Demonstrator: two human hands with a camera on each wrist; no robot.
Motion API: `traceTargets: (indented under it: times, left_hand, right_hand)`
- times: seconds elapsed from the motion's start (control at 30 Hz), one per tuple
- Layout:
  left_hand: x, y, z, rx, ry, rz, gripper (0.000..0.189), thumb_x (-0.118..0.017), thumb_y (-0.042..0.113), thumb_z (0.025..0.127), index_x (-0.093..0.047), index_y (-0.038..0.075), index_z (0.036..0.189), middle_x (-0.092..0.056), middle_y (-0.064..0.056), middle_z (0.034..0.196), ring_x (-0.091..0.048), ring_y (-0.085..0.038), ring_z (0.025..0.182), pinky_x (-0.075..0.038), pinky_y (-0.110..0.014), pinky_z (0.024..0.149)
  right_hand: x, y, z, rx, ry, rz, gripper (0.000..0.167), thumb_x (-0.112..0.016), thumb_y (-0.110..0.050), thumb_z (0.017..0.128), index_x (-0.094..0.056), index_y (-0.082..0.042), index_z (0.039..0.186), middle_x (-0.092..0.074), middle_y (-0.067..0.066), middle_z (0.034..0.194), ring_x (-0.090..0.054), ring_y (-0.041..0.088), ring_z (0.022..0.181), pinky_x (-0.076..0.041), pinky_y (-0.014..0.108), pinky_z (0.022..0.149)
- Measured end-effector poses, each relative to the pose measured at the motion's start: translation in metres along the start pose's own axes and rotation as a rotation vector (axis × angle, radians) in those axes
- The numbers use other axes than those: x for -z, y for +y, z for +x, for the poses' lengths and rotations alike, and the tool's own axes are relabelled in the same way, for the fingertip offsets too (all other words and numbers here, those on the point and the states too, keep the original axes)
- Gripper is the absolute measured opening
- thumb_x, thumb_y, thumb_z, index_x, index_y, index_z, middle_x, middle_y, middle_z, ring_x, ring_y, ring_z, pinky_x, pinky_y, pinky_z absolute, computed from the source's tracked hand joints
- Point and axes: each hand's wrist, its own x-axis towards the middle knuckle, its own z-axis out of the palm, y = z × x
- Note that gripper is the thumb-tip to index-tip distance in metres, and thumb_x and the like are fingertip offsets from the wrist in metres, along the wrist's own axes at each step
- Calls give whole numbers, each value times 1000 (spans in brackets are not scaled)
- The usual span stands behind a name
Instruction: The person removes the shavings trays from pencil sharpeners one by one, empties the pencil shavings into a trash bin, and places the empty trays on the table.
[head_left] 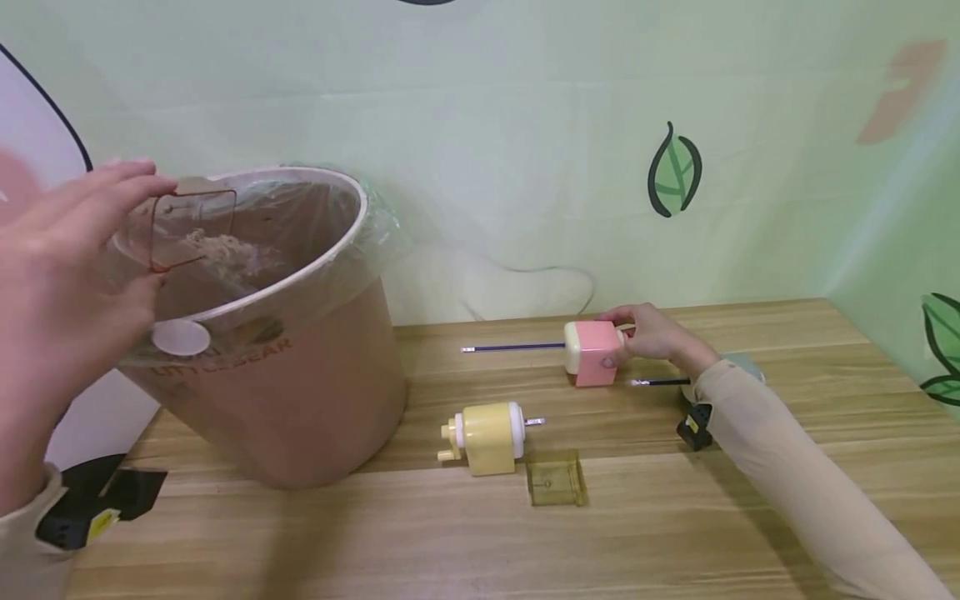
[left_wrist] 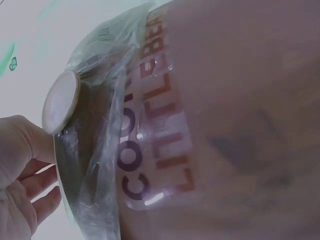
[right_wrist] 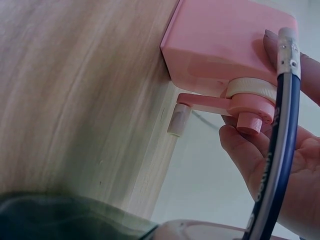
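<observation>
Up at the left, my left hand (head_left: 82, 242) pinches a clear, red-edged drawer (head_left: 193, 193) between fingers and thumb, over the mouth of the pink bin (head_left: 300, 408). Pale shavings (head_left: 221, 250) show inside the bin, below the drawer. In the left wrist view the hand (left_wrist: 25, 175) is beside the bin's rim, and the drawer is hidden. At the right, my right hand (head_left: 652, 337) grips the pink pencil sharpener (head_left: 596, 354) at its crank end. A blue pencil (head_left: 513, 347) sticks out of its far side. The sharpener's crank (right_wrist: 205, 102) shows in the right wrist view.
A yellow pencil sharpener (head_left: 489, 437) with a pencil stub in it stands right of the bin. Near it lies a translucent yellow drawer (head_left: 555, 492). Another pencil (head_left: 660, 382) projects from a grey-blue object (head_left: 746, 365) beneath the right forearm. A plastic liner (head_left: 378, 221) overhangs the bin's rim.
</observation>
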Motion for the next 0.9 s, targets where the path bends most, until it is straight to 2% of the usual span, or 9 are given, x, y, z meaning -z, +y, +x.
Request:
traceTargets:
  times: [0.07, 0.1, 0.17, 0.23, 0.33, 0.4, 0.53, 0.67, 0.9]
  left_hand:
    - [-6, -12, 0, -112, 33, 49, 72, -67, -9, 64, -51, 14, 131, -43, 2, 139, -38, -17, 128, -30, -28, 106]
    - [-8, -14, 1, -133, 32, 59, 77, -58, -18, 60, -51, 13, 130, -44, 1, 138, -40, -20, 127, -32, -32, 105]
    - [-22, -43, -1, -239, 60, 130, 64, -51, -7, 72, -51, 17, 131, -42, 4, 139, -39, -18, 128, -31, -29, 106]
    - [-24, -45, 0, -291, 58, 167, 62, -43, -1, 75, -48, 19, 133, -40, 5, 141, -39, -17, 128, -31, -31, 105]
    - [-19, -29, 2, -319, 87, 158, 55, -35, 0, 79, -53, 15, 129, -45, 2, 137, -42, -20, 126, -31, -31, 105]
    - [-5, 6, 5, -295, 96, 112, 56, -35, -9, 75, -57, 8, 124, -50, -4, 133, -45, -23, 123, -32, -33, 105]
    - [6, 39, 8, -258, 127, 87, 45, -33, -13, 80, -62, -2, 112, -58, -16, 119, -50, -30, 117, -33, -32, 104]
    - [10, 47, 8, -261, 119, 99, 43, -31, -13, 81, -61, -4, 111, -58, -19, 118, -51, -31, 116, -33, -33, 104]
    - [7, 42, 8, -279, 115, 95, 46, -31, -12, 80, -61, -2, 114, -57, -16, 121, -49, -30, 117, -32, -34, 105]
  right_hand:
    - [0, 0, 0, -1, 0, -1, 70, -75, -10, 71, -41, 7, 130, -40, 27, 132, -39, 41, 121, -31, 55, 100]
    - [0, 0, -1, -2, 0, -1, 70, -75, -11, 71, -41, 7, 130, -40, 27, 132, -39, 41, 120, -31, 55, 100]
    - [0, 1, -1, -4, 2, -1, 70, -75, -11, 71, -41, 6, 130, -41, 26, 132, -39, 41, 120, -32, 55, 100]
    - [0, 2, -1, -3, 3, -1, 70, -74, -11, 71, -41, 7, 130, -41, 26, 132, -39, 40, 119, -32, 55, 100]
    - [0, 3, -1, -2, 5, -1, 70, -74, -10, 71, -41, 7, 130, -41, 26, 131, -39, 40, 119, -32, 55, 100]
    - [1, 3, -1, -1, 4, -1, 70, -74, -10, 72, -41, 6, 130, -41, 26, 132, -39, 40, 120, -32, 55, 100]
    - [1, 3, -2, 2, 4, -2, 70, -75, -11, 71, -41, 7, 130, -41, 27, 131, -39, 41, 119, -32, 55, 99]
    - [1, 2, -3, 6, 0, 0, 70, -74, -12, 72, -41, 7, 130, -41, 27, 132, -39, 41, 119, -32, 55, 99]
    - [1, 0, -5, 9, -5, 3, 71, -74, -10, 72, -39, 9, 130, -39, 29, 133, -39, 44, 120, -33, 54, 99]
